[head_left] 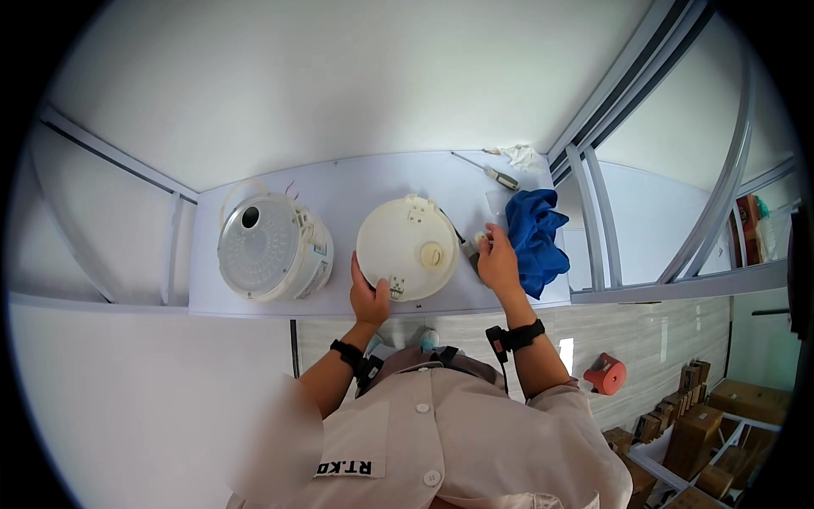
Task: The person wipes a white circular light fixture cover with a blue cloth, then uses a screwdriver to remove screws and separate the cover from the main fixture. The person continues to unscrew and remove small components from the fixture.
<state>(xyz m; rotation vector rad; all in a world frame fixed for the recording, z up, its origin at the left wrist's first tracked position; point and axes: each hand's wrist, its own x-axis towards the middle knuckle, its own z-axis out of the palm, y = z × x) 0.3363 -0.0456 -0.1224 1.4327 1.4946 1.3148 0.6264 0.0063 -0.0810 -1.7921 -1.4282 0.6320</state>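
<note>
A round cream lid-like disc (403, 246) lies in the middle of the white table. It has a raised round cap right of its centre and small brackets near its far and near edges. My left hand (370, 299) grips its near left rim, thumb on top and fingers along the side. Just right of the disc, my right hand (498, 261) pinches a small cream part (482, 239) between thumb and fingers; its exact kind is too small to tell. A grey object under that hand is partly hidden. Beside my right hand lies a crumpled blue cloth (536, 242).
At left stands a white round appliance body (315, 259) with a grey perforated top and a dark hole. A screwdriver (502, 177) and a white crumpled cloth (524, 158) lie at the back right. Metal frames flank the white table (356, 174). A red container (606, 374) sits on the floor.
</note>
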